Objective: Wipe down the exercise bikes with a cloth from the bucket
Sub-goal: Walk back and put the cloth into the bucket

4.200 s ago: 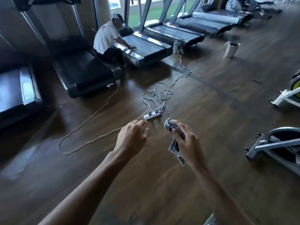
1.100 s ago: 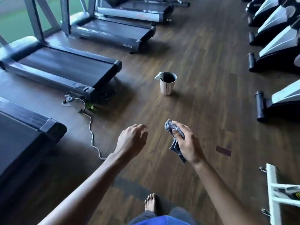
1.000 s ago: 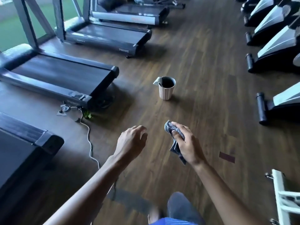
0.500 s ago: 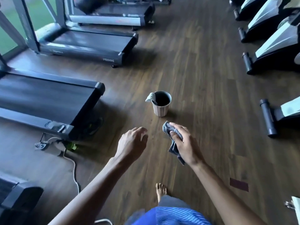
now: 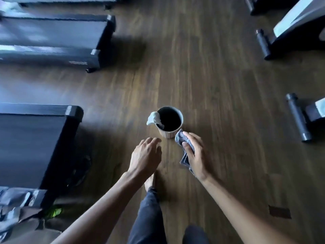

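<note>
The right hand grips a crumpled grey cloth just beside a pale ribbed bucket on the dark wooden floor; the left hand hangs relaxed, holding nothing. A white rag drapes over the bucket's rim.

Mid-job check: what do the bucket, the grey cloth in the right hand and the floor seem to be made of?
Bucket: probably plastic, pale and matte, with vertical ribs on its wall.
Grey cloth, gripped by the right hand: soft, fuzzy fabric, perhaps microfibre or terry; it hangs in limp folds.
Floor: dark brown planks with grain and a slight sheen; real wood or laminate, cannot tell.
</note>
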